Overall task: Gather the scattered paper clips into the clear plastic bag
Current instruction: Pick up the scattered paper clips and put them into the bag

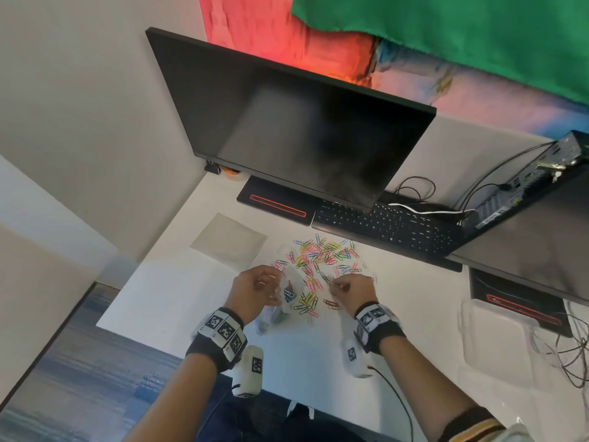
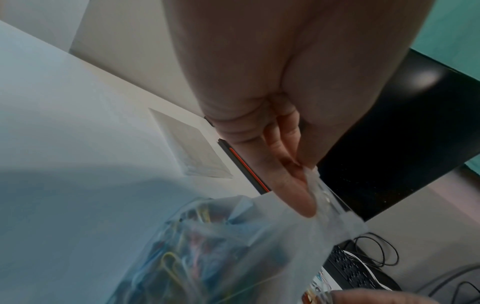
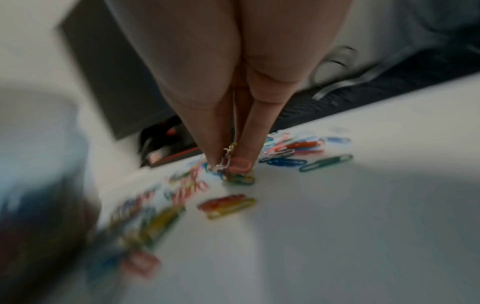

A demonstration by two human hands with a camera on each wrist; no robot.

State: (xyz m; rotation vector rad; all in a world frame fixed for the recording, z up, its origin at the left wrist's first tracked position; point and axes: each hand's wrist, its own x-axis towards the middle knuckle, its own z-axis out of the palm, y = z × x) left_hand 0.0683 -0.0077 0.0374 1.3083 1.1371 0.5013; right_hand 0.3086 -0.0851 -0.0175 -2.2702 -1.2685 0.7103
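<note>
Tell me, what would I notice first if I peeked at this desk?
Probably the bright heap of colourful paper clips scattered on the white desk in front of the keyboard. Just below it, the left hand holds a clear plastic bag with clips already inside, while the right hand pinches a few more. A big dark monitor looms behind.

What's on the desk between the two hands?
In the head view, loose colored paper clips lie on the white desk between the left hand, holding the bag, and the right hand.

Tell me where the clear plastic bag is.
In the head view the bag hangs from the left hand at centre-left, over the desk edge, just left of the scattered paper clips.
</note>
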